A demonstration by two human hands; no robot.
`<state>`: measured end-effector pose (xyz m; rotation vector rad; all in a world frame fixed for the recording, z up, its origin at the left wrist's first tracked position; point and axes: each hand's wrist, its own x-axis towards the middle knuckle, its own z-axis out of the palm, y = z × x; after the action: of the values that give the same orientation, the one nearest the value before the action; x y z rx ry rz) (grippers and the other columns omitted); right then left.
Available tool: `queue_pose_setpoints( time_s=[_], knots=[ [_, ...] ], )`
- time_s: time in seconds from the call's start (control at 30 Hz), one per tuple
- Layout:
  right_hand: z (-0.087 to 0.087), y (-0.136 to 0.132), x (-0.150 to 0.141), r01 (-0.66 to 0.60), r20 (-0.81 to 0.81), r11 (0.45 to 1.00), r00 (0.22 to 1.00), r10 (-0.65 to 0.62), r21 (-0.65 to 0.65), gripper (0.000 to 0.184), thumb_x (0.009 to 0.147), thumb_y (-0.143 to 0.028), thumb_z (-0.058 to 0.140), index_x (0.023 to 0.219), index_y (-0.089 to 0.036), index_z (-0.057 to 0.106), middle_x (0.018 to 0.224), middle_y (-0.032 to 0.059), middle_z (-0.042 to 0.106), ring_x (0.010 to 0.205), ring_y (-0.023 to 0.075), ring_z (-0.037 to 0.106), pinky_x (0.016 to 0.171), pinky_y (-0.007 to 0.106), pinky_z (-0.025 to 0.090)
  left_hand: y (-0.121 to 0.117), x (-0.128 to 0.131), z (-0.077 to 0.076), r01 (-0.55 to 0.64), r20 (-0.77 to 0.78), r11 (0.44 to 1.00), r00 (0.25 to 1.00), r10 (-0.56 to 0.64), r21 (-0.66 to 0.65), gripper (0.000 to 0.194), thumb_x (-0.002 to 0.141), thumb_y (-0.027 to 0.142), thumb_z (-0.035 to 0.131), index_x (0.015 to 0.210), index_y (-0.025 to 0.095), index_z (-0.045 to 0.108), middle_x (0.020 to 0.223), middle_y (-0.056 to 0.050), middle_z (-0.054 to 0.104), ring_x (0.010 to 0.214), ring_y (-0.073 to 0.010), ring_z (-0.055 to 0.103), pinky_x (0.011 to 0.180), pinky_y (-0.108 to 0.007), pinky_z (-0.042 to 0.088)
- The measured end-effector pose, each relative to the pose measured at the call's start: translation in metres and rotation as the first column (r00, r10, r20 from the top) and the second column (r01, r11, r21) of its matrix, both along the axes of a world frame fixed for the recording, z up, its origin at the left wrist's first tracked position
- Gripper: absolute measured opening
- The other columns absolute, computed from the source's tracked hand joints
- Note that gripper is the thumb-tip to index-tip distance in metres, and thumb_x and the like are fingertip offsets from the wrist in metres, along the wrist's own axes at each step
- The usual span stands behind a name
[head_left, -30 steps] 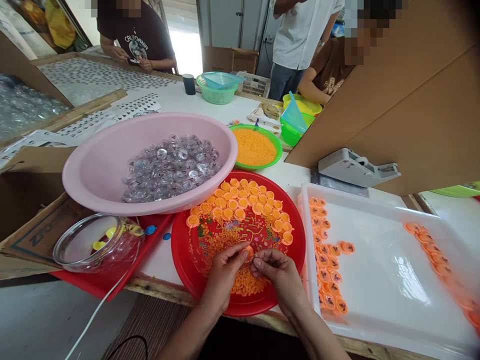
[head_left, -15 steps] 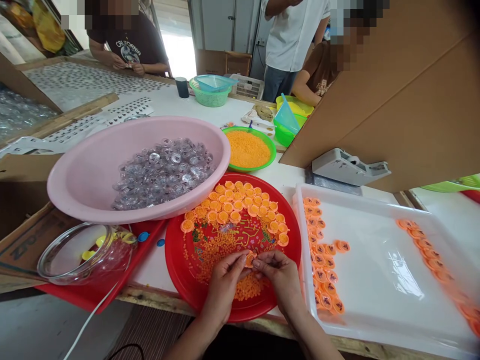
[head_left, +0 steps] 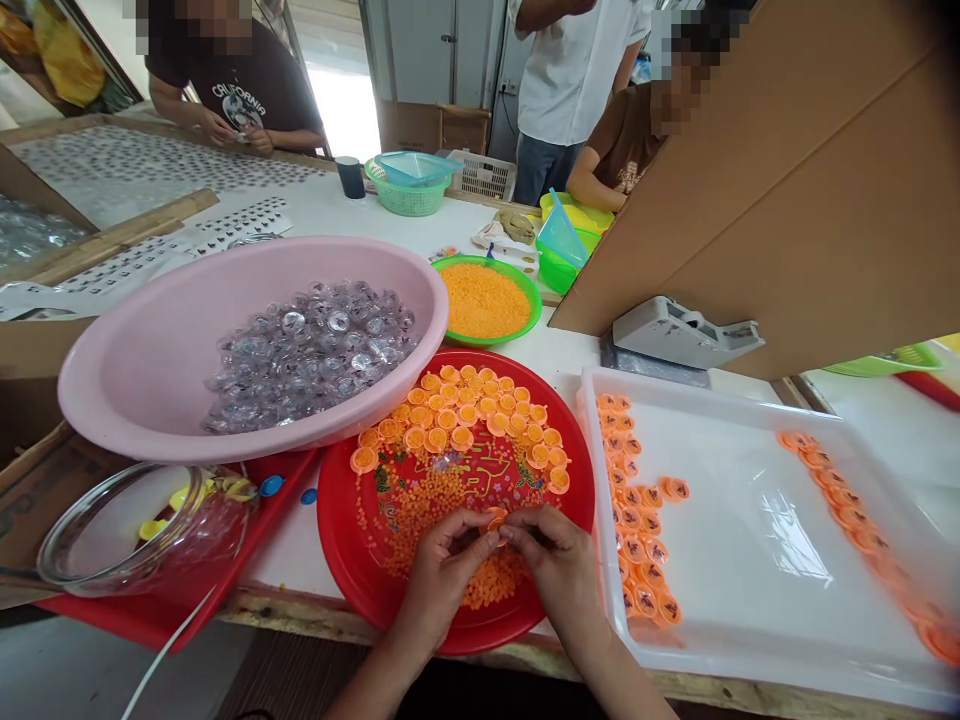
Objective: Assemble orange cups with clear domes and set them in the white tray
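Now left hand (head_left: 439, 572) and right hand (head_left: 562, 560) are pinching orange disc (head_left: 496, 518), grip narrow, over near beads (head_left: 491, 582) in red tray (head_left: 343, 570); work calling for level disc, even pressure.

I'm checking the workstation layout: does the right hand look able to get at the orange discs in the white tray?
Likely yes: the nearer orange discs lie inside the low rim of the white tray, uncovered, though the right hand is pinching an orange piece.
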<state>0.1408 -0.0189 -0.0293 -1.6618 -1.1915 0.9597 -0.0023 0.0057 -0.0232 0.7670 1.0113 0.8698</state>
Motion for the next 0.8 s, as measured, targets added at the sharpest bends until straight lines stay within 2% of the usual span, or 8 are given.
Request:
queue_pose_setpoints(
  time_s=[0.1,0.17,0.33,0.5,0.6,0.73,0.8],
  knots=[
    [0.0019,-0.0008,0.0023,-0.082,0.076,0.991,0.994,0.074,0.102,0.011,0.081,-0.023,0.063,0.075,-0.026,0.072,0.074,0.0034,0.067,0.07,0.0194,0.061,0.065,0.031,0.048,0.0005,-0.0008,0.0007,0.03,-0.075,0.999,0.997,-0.028,0.03,0.015,0.07,0.034,0.074,0.076,0.02,0.071,0.077,-0.002,0.07,0.08,-0.0204,0.065,0.078,-0.032,0.053],
    [0.0033,-0.0002,0.0036,-0.125,0.104,0.984,0.988,0.112,0.125,0.014,0.083,-0.022,0.061,0.074,-0.025,0.071,0.074,0.0035,0.066,0.07,0.019,0.061,0.065,0.03,0.047,0.0003,-0.0009,0.0009,0.057,-0.091,0.998,0.994,-0.053,0.042,0.016,0.07,0.034,0.075,0.076,0.02,0.072,0.076,-0.002,0.07,0.078,-0.0202,0.065,0.076,-0.032,0.053],
    [0.0045,0.0007,0.0019,-0.024,0.024,1.0,0.999,0.024,-0.011,0.007,0.08,-0.024,0.064,0.073,-0.023,0.065,0.071,0.0022,0.065,0.066,0.0186,0.06,0.06,0.029,0.047,-0.0011,0.0001,0.0006,0.037,-0.106,0.997,0.994,-0.029,0.066,0.015,0.073,0.035,0.071,0.08,0.021,0.072,0.085,-0.004,0.072,0.085,-0.0228,0.066,0.082,-0.033,0.052],
    [0.0014,-0.0024,0.0002,-0.06,0.13,0.995,0.99,0.048,0.086,0.01,0.084,-0.022,0.058,0.075,-0.023,0.062,0.076,0.0031,0.064,0.071,0.0189,0.06,0.066,0.029,0.046,-0.0012,0.003,-0.004,0.061,-0.157,0.994,0.987,-0.046,0.092,0.018,0.074,0.034,0.071,0.086,0.02,0.072,0.081,-0.004,0.071,0.083,-0.0219,0.065,0.078,-0.031,0.052],
    [0.0024,-0.0032,0.0018,-0.043,0.125,0.996,0.992,0.033,0.075,0.009,0.084,-0.021,0.058,0.077,-0.024,0.062,0.074,0.0028,0.064,0.069,0.0187,0.06,0.063,0.029,0.046,-0.0007,0.0047,-0.0077,0.065,-0.16,0.995,0.986,-0.051,0.081,0.017,0.073,0.032,0.072,0.084,0.019,0.072,0.082,-0.004,0.071,0.081,-0.0214,0.065,0.076,-0.032,0.052],
    [0.0046,-0.003,0.0022,-0.112,0.145,0.985,0.985,0.093,0.13,0.012,0.086,-0.02,0.056,0.079,-0.024,0.064,0.081,0.0045,0.065,0.076,0.0201,0.061,0.069,0.03,0.047,-0.0001,0.0057,-0.0079,0.046,-0.158,0.996,0.987,-0.033,0.079,0.013,0.069,0.03,0.074,0.078,0.02,0.072,0.079,-0.004,0.073,0.079,-0.0213,0.066,0.074,-0.031,0.053],
    [0.0039,-0.0028,0.0003,-0.068,0.084,0.995,0.995,0.062,0.079,0.007,0.085,-0.024,0.058,0.08,-0.024,0.063,0.079,0.0036,0.064,0.073,0.0192,0.06,0.066,0.029,0.047,-0.0004,0.0057,-0.0056,0.025,-0.135,0.997,0.991,-0.016,0.069,0.013,0.07,0.03,0.074,0.079,0.02,0.073,0.085,-0.004,0.074,0.084,-0.022,0.067,0.078,-0.031,0.053]
  ],
)
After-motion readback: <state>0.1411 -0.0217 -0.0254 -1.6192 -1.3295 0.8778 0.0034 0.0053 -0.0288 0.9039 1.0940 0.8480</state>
